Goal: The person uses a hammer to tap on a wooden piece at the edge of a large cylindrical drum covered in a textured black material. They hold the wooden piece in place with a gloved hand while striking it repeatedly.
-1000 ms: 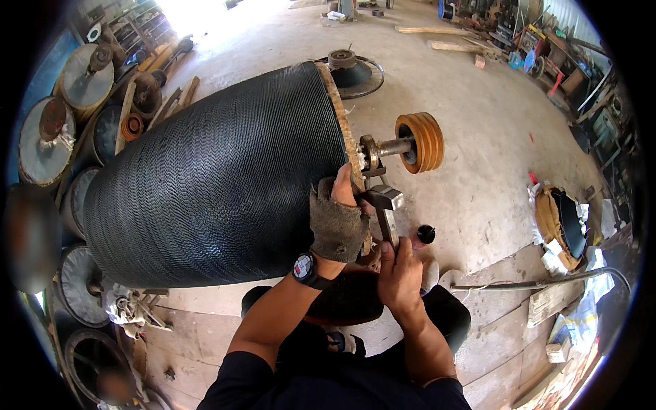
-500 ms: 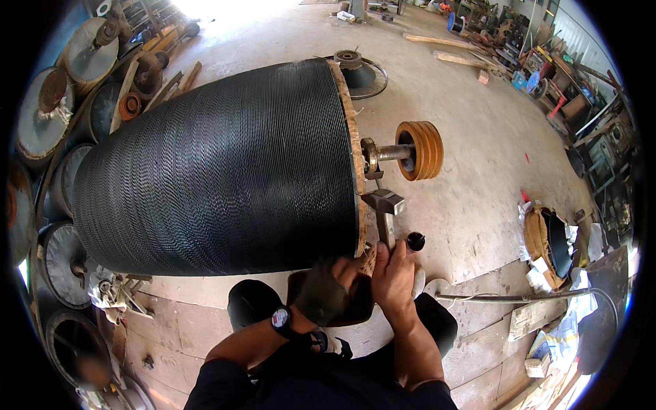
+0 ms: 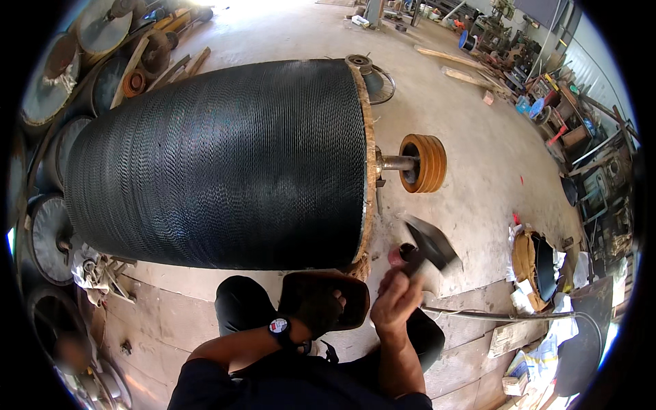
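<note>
My right hand (image 3: 396,301) is wrapped round the handle of a hammer (image 3: 432,244), whose head is raised and smeared by motion. Down in a dark brown tray (image 3: 364,302) between my knees is my left hand (image 3: 319,312), in a dark fingerless glove. Its bare fingertips look bent together; what they hold, if anything, is hidden. In front of me lies a large drum-shaped roller (image 3: 225,164), covered in fine black ridges. A rough tan rim (image 3: 370,157) edges its right end, close above the tray.
A shaft with an orange grooved pulley (image 3: 425,164) sticks out from the roller's right end. Behind the hammer stands a small reddish container (image 3: 398,255). A hose (image 3: 492,315) crosses the floor at right, near a brown sack (image 3: 529,263). Several old drums (image 3: 51,239) crowd the left side.
My right hand has lifted the hammer away from the roller's rim and swung its head to the right. The left hand has drawn back from below the rim into the tray.
</note>
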A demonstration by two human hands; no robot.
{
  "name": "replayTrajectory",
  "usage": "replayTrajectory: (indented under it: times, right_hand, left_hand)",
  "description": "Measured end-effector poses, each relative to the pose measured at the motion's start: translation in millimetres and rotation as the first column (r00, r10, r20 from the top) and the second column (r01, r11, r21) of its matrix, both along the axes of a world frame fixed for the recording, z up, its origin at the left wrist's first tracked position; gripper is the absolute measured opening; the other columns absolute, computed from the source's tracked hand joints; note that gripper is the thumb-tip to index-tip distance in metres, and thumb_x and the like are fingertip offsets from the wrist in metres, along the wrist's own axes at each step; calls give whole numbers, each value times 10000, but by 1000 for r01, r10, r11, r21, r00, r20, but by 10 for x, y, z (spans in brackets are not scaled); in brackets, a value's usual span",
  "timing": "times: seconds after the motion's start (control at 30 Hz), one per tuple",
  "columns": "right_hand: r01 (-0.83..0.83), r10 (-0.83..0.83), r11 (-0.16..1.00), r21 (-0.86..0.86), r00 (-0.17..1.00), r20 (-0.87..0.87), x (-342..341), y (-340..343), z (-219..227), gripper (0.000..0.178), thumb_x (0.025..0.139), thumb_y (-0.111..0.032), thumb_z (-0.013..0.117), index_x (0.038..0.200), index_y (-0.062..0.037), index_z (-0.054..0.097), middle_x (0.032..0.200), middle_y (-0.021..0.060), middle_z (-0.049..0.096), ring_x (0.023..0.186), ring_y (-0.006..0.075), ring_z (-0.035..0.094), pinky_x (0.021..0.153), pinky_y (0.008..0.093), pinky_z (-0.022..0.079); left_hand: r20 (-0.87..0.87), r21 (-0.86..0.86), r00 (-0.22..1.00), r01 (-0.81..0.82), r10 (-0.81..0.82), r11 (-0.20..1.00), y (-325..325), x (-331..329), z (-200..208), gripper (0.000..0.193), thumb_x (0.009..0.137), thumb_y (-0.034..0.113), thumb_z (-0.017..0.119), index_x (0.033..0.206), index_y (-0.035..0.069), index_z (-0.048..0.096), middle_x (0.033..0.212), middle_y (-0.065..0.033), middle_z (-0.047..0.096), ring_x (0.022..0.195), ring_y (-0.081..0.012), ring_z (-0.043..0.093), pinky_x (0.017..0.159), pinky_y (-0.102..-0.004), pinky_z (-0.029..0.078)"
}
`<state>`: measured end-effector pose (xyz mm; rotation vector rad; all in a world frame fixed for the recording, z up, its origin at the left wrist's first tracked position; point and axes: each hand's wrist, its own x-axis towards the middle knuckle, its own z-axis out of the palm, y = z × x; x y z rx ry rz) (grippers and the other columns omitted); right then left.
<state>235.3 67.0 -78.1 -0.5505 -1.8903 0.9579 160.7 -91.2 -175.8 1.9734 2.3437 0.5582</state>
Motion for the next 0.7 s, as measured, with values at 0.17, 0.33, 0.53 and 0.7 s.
replayTrajectory:
  times: [0.17,0.33,0.53,0.7]
  right_hand:
    - [103,-158,971,214,953,259,-218,36,51,298,1055,-222,485,920,37,549,579,128,507,480,246,506,477,414,397]
    - [83,-86,980,-180,996,-8,-90,-154,221,346,1080,-260,398,825,-63,525,582,-24,478,494,87,439,454,261,327]
    - [124,-178,978,169,918,354,-297,-40,123,328,1067,-232,481,872,22,552,620,190,556,525,299,559,505,383,414]
    - [67,-73,969,-239,997,-18,-9,-186,195,321,1076,-245,421,851,-45,531,617,-13,492,528,80,455,466,239,341]
  left_hand:
    - [-33,-92,998,-56,53,994,15,75,234,240,970,168,530,955,-7,694,931,-171,674,882,-318,669,773,-468,535]
    - [-25,-107,993,-119,117,987,67,16,242,271,990,188,518,933,-14,690,887,-184,666,847,-330,665,757,-469,528]
    - [84,-62,977,-189,194,980,52,29,66,274,999,178,504,955,-24,684,940,-209,675,858,-359,664,774,-509,517]
    - [24,-186,993,-113,120,976,-2,-17,230,328,1014,203,470,941,-23,696,968,-213,685,868,-364,668,824,-484,517]
